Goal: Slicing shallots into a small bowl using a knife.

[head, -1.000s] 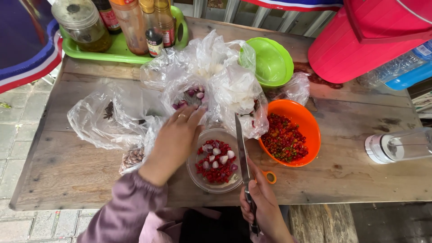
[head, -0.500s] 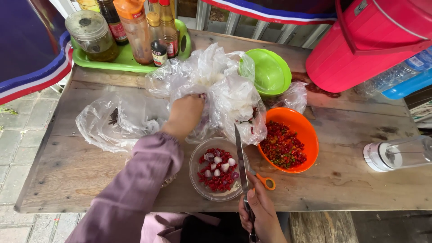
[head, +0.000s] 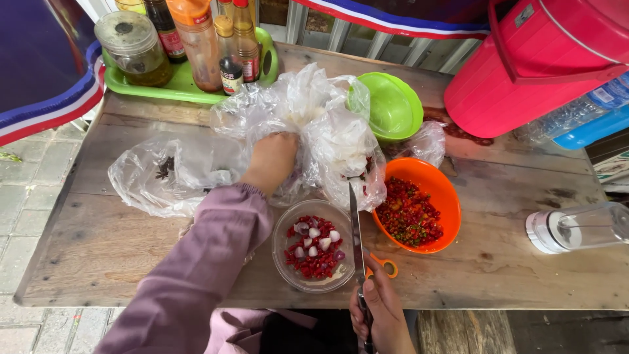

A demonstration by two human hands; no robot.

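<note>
Inside plastic bag [head: 327, 137]: left hand [head: 272, 160], grip hidden | right hand [head: 383, 314] grip clasps knife [head: 356, 229]

Orange bowl [head: 447, 196]: red chopped chilli [head: 407, 213]. Green bowl [head: 392, 105], green tray [head: 177, 88] at far-left corner, red bucket [head: 544, 65], mauve sleeve [head: 196, 275].

I see a table [head: 511, 262] of rough, weathered wood, matt and stained. My left hand [head: 272, 160] goes into a bag [head: 327, 131] of thin clear plastic, crinkled and shiny. My right hand [head: 383, 308] holds a knife [head: 354, 223] with a smooth metal blade that reflects light. The clear bowl [head: 314, 246] looks like glossy transparent plastic or glass; I cannot tell which. The orange bowl [head: 432, 183] and the green bowl [head: 393, 105] are smooth plastic with a soft shine. My sleeve [head: 196, 275] is matt purple cloth.
</note>
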